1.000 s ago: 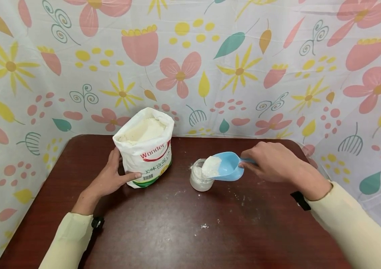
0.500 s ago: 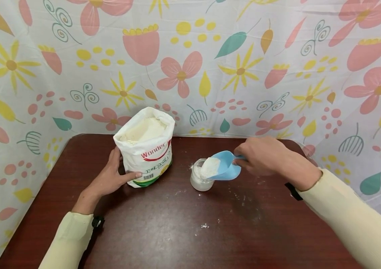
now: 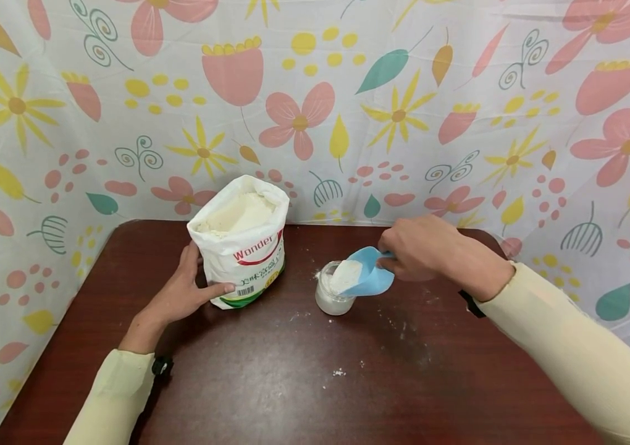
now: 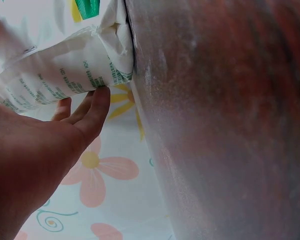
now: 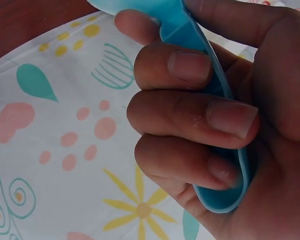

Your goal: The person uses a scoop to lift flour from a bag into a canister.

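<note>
An open white flour bag (image 3: 223,256) with red lettering stands on the table. My left hand (image 3: 177,298) grips its lower left side, thumb across the front; in the left wrist view the fingers (image 4: 96,112) lie against the printed side. Right of the bag is a small clear jar (image 3: 334,304) with white flour inside. A blue scoop (image 3: 374,279) tilts down over its mouth, flour (image 3: 345,274) at its tip. My right hand (image 3: 423,252) grips the scoop's handle (image 5: 221,200), several fingers curled round it in the right wrist view.
The dark red-brown table (image 3: 270,383) has spilled flour (image 3: 339,372) in front of the jar and more specks to its right. A floral curtain (image 3: 315,80) rises right behind the table's back edge and along both sides.
My right hand has moved left and slightly up, tipping the scoop more steeply, and its flour has slid toward the jar. The left hand and bag have stayed in place.
</note>
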Tool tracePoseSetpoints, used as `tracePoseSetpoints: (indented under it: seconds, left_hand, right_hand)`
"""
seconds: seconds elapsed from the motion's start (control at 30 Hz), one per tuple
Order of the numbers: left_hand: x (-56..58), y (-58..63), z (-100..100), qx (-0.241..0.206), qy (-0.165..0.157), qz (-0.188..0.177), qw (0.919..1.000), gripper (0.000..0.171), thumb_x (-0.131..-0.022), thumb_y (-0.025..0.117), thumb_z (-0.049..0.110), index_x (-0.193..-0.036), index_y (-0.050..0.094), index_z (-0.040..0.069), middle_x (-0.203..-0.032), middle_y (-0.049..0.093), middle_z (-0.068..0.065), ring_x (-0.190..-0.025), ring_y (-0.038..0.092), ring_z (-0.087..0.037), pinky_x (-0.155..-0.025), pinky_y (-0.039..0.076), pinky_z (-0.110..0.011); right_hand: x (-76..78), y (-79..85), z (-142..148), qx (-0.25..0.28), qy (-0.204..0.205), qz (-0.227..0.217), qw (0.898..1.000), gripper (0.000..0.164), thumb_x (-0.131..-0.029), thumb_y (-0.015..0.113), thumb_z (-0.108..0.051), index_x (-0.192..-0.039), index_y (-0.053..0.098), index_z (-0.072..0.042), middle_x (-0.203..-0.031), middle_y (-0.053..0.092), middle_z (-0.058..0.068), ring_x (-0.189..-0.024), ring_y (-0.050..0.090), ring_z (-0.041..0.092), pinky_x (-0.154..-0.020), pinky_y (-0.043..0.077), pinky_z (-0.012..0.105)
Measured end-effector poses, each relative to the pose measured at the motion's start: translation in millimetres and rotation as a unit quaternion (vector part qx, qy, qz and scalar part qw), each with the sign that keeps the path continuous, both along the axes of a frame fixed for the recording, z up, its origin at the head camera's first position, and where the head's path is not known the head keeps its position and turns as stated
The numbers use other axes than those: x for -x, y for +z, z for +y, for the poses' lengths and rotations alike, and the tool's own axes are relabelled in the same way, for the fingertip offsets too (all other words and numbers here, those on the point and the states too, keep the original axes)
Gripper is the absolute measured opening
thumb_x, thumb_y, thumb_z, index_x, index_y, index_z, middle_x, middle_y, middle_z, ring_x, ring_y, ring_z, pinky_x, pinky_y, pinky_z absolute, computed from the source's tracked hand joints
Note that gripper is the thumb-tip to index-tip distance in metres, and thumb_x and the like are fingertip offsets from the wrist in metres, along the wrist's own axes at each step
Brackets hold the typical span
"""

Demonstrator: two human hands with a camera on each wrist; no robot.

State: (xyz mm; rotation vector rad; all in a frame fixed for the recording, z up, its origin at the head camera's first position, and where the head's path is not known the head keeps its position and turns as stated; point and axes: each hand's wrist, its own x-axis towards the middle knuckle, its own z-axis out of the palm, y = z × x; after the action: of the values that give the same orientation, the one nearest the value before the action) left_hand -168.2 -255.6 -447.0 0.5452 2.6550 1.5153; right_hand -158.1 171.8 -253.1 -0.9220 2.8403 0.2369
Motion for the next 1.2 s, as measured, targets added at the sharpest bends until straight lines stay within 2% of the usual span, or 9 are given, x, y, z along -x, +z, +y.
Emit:
tracePoseSetpoints:
  seconds: [0.33,0.53,0.7,0.83,1.0,1.2]
  left_hand:
    - [0.3,0.7,-0.6,0.000,0.001,-0.001,1.0000,0.123,-0.088,0.090,0.033,-0.165,-0.005,0.049,-0.168,0.010,-0.008,-0.152,0.021,-0.033,-0.116,0.028,-0.071]
    - [-0.3,1.2,-0.3,0.004,0.002,0.002,1.0000,0.124,-0.088,0.090,0.033,-0.167,-0.005,0.045,-0.168,0.012,-0.010,-0.152,0.021,-0.035,-0.115,0.029,-0.073]
    - [-0.3,0.8,0.6,0.003,0.001,0.001,1.0000,0.124,-0.089,0.089,0.033,-0.167,-0.006,0.045,-0.167,0.013,-0.010,-0.153,0.020,-0.034,-0.115,0.029,-0.073]
    - [0.0,0.4,0.2,0.000,0.003,0.000,1.0000,0.124,-0.088,0.090,0.033,-0.167,-0.006,0.045,-0.167,0.014,-0.010,-0.153,0.020,-0.034,-0.115,0.028,-0.074]
    - [0.6,1.4,-0.6,0.000,0.006,-0.001,1.0000,0.125,-0.087,0.090,0.034,-0.167,-0.005,0.047,-0.167,0.014,-0.010,-0.153,0.021,-0.033,-0.115,0.029,-0.073]
    - [0.3,-0.7,0.1,-0.002,0.004,0.000,1.0000,0.123,-0.088,0.090,0.032,-0.167,-0.004,0.044,-0.167,0.013,-0.009,-0.152,0.021,-0.033,-0.116,0.029,-0.073]
  right_hand:
    - [8.1,8.4,-22.6,-0.067,-0.014,-0.026,0.997,0.033,-0.095,0.075,-0.030,-0.067,0.062,-0.021,-0.060,0.052,-0.003,-0.052,0.047,0.015,-0.047,0.035,0.030]
    - [14.0,11.7,-40.3,-0.119,-0.036,-0.042,0.991,0.033,-0.097,0.072,-0.032,-0.068,0.063,-0.019,-0.060,0.051,-0.003,-0.051,0.046,0.014,-0.046,0.034,0.030]
    - [17.0,15.2,-49.1,-0.139,-0.042,-0.042,0.988,0.028,-0.095,0.073,-0.033,-0.073,0.065,-0.018,-0.062,0.056,-0.002,-0.053,0.048,0.015,-0.047,0.035,0.030]
    - [19.6,18.4,-55.3,-0.146,-0.037,-0.038,0.988,0.028,-0.094,0.073,-0.031,-0.071,0.065,-0.018,-0.064,0.058,-0.002,-0.056,0.051,0.016,-0.051,0.038,0.031]
    - [22.7,21.9,-65.1,-0.166,-0.030,-0.026,0.985,0.028,-0.091,0.070,-0.027,-0.066,0.062,-0.018,-0.063,0.052,-0.003,-0.057,0.048,0.016,-0.053,0.037,0.032]
    - [26.6,21.8,-81.7,-0.197,-0.050,-0.054,0.978,0.024,-0.088,0.067,-0.018,-0.067,0.055,-0.017,-0.061,0.039,-0.002,-0.057,0.042,0.016,-0.051,0.036,0.031]
